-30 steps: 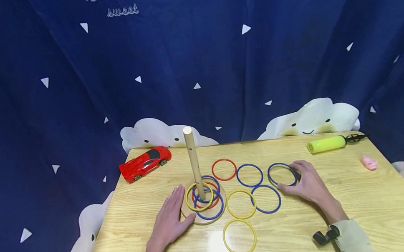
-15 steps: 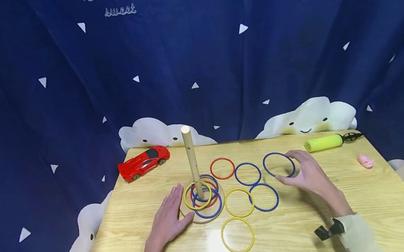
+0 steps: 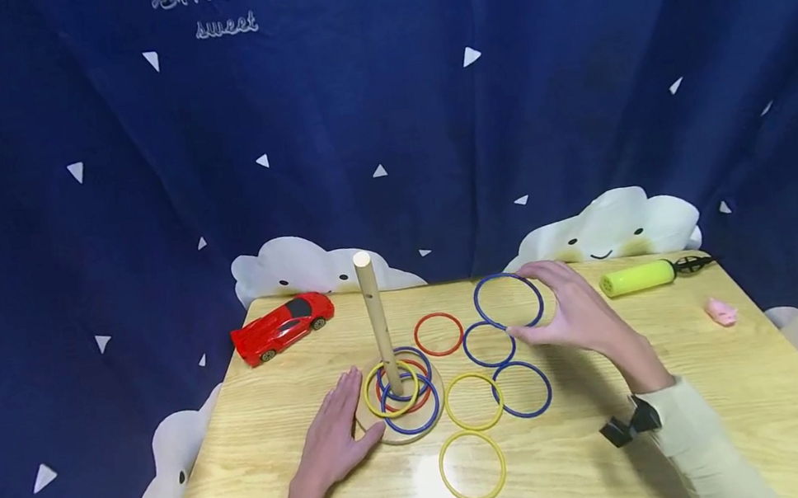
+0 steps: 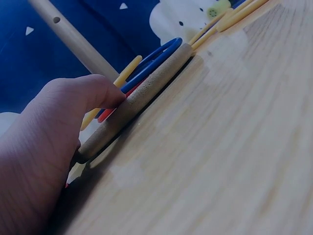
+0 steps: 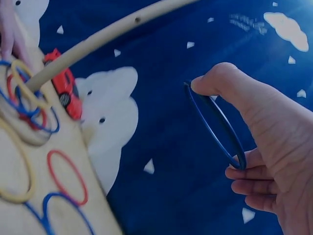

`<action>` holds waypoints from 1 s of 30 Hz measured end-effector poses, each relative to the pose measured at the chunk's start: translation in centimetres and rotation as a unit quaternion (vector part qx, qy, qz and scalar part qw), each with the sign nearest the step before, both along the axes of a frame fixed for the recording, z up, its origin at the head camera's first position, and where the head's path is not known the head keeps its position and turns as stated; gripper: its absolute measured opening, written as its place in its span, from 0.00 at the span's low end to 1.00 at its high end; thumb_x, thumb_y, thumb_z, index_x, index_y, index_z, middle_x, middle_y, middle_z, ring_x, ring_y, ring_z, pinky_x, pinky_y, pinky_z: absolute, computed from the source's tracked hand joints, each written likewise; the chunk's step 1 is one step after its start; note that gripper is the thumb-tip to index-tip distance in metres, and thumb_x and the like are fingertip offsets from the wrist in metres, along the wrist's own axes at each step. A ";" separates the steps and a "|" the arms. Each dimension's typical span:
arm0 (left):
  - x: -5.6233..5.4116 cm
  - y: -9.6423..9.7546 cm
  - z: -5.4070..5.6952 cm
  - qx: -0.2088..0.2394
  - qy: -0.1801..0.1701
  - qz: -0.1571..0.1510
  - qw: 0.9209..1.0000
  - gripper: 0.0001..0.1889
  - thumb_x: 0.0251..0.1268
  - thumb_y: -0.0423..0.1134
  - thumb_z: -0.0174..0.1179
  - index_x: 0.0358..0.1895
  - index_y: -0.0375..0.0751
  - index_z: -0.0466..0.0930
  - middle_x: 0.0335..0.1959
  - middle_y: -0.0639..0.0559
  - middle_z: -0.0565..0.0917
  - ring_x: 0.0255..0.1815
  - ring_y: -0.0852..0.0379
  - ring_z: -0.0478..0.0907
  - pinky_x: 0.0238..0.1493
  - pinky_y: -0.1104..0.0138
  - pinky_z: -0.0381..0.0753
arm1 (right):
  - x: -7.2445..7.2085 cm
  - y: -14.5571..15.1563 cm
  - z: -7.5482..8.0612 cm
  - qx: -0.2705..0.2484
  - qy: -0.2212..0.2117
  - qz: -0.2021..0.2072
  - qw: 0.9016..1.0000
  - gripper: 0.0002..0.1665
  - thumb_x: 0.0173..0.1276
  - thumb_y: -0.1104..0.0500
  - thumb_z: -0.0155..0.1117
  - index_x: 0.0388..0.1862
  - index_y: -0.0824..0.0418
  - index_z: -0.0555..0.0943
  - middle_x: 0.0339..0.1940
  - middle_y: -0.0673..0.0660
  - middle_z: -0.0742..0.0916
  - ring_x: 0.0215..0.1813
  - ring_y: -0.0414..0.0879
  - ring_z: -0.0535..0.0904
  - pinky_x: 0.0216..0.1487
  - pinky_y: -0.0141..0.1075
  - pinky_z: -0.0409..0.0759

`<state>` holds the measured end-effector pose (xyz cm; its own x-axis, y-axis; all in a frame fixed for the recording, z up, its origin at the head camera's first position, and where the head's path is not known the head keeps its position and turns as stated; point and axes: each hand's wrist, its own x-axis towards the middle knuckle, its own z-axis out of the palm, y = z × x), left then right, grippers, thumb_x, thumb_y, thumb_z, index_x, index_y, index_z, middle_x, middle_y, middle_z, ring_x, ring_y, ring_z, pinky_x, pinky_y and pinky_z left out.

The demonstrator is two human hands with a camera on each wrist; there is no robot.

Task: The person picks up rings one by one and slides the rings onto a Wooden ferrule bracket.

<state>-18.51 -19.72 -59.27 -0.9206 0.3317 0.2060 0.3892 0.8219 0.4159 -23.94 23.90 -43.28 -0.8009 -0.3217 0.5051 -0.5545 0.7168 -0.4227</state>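
Observation:
My right hand (image 3: pixel 574 310) pinches a blue ring (image 3: pixel 503 275) between thumb and fingers, raised off the tabletop. In the right wrist view this ring (image 5: pixel 230 128) appears nearly edge-on, with the thumb at one end and fingertips at the other. A wooden peg (image 3: pixel 377 318) stands upright on a round wooden base (image 3: pixel 400 439). Around its foot lie several overlapping rings, a yellow ring (image 3: pixel 365 388) on top. My left hand (image 3: pixel 332 432) lies beside the base, fingers straight; its thumb (image 4: pixel 105 90) touches the base's rim.
Right of the base lie a red ring (image 3: pixel 417 331), two blue rings, one ring (image 3: pixel 467 349) behind the other, and two yellow rings, the nearer ring (image 3: pixel 443 476) toward me. A red toy car (image 3: pixel 282 328), yellow-green pump (image 3: pixel 638 279) and pink object (image 3: pixel 721 312) sit farther out.
My right hand has lifted the blue ring off the table and carried it left and away from me, over the far blue ring. The left hand stays by the base.

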 end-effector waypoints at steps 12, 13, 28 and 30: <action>0.0 0.0 -0.3 -0.010 0.005 0.003 1.000 0.51 0.69 0.68 0.58 0.85 0.42 0.52 0.85 0.49 0.57 0.86 0.51 0.51 0.82 0.51 0.58 | -0.9 -4.6 7.6 -0.053 0.077 0.109 0.990 0.52 0.36 0.46 0.90 0.62 0.65 0.82 0.62 0.58 0.85 0.66 0.55 0.78 0.71 0.46 0.72; 0.0 -0.1 -0.3 -0.009 0.003 0.004 1.000 0.51 0.69 0.69 0.58 0.85 0.43 0.52 0.85 0.50 0.57 0.86 0.51 0.51 0.82 0.51 0.58 | -1.1 -5.0 8.3 -0.055 0.088 0.117 0.988 0.52 0.36 0.46 0.89 0.62 0.65 0.82 0.61 0.58 0.85 0.65 0.55 0.78 0.71 0.44 0.72; 0.0 -0.1 -0.3 0.003 -0.007 0.002 1.000 0.51 0.69 0.68 0.58 0.85 0.44 0.51 0.86 0.51 0.55 0.86 0.53 0.49 0.83 0.50 0.56 | -2.9 -10.6 12.9 -0.099 0.131 0.218 0.962 0.50 0.39 0.46 0.90 0.60 0.67 0.83 0.58 0.60 0.86 0.63 0.53 0.78 0.66 0.41 0.75; -0.1 0.0 -0.2 0.002 -0.004 -0.001 1.000 0.51 0.69 0.68 0.58 0.85 0.43 0.51 0.86 0.50 0.56 0.86 0.52 0.49 0.82 0.50 0.57 | -2.9 -11.1 13.0 -0.096 0.128 0.220 0.962 0.49 0.39 0.46 0.90 0.60 0.66 0.83 0.59 0.59 0.86 0.63 0.52 0.78 0.66 0.42 0.75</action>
<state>-18.59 -19.76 -59.50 -0.9219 0.3320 0.1996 0.3867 0.8201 0.4218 -26.85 12.76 -30.28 -0.4497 -0.4827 0.7515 -0.8901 0.3116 -0.3325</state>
